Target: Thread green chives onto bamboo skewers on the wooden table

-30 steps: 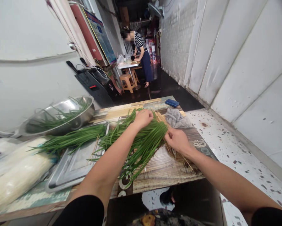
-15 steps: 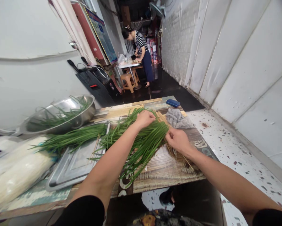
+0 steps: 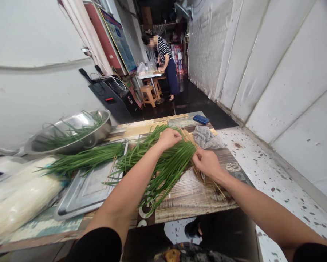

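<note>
A fan of long green chives point(image 3: 163, 169) lies across the wooden table point(image 3: 190, 198). My left hand point(image 3: 169, 138) rests curled on the far ends of the chives, pressing them down. My right hand point(image 3: 207, 162) pinches the cut ends at the right side of the bunch, above a pile of thin bamboo skewers point(image 3: 207, 180). A second chive bundle point(image 3: 84, 160) lies partly over a metal tray point(image 3: 84, 193) to the left.
A steel bowl point(image 3: 70, 133) with a few chives sits at back left. A grey cloth point(image 3: 205, 137) and a blue object point(image 3: 201, 119) lie at the table's far end. White bagged noodles point(image 3: 18, 200) are at the left. A person stands at a distant table.
Both hands stay on the chives with only a slight shift; the view has moved a little.
</note>
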{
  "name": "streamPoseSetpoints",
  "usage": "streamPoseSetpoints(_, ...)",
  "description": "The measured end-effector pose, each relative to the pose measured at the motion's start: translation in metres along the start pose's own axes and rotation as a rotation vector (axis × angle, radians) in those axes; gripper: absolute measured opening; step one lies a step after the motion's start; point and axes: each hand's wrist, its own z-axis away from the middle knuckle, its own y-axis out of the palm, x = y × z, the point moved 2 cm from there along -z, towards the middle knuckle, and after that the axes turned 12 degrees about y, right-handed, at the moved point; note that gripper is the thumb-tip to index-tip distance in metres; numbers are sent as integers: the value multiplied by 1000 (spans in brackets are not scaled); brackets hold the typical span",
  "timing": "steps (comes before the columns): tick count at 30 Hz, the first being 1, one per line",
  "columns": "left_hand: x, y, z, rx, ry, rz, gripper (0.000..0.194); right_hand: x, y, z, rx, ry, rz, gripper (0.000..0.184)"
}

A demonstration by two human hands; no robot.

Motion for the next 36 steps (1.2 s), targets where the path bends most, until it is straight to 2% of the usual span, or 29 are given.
streamPoseSetpoints(12, 0, 0, 2, -16, -17, 4, 17, -1, 0, -1, -7, -6, -11, 21)
streamPoseSetpoints(21, -14, 1, 12, -77, -55, -32, 16, -1, 1, -1, 6, -14, -24, 21)
streamPoseSetpoints(24, -20, 5, 17, -80, 10, -66, 17, -1, 1, -1, 7, -16, -12, 22)
streamPoseSetpoints(27, -24, 8, 23, -20, 138, -106, 20, -1, 2, -1, 2, -17, 17, 23)
streamPoseSetpoints(30, -16, 2, 25, -1, 128, -127, 24, -2, 2, -1, 3, -18, 37, 24)
streamPoseSetpoints(34, 6, -16, 19, -171, -42, -215, 25, -2, 3, -1, 11, -10, 38, 23)
streamPoseSetpoints(36, 13, -20, 13, -171, -55, -260, 21, -1, 3, -2, 11, -4, 34, 23)
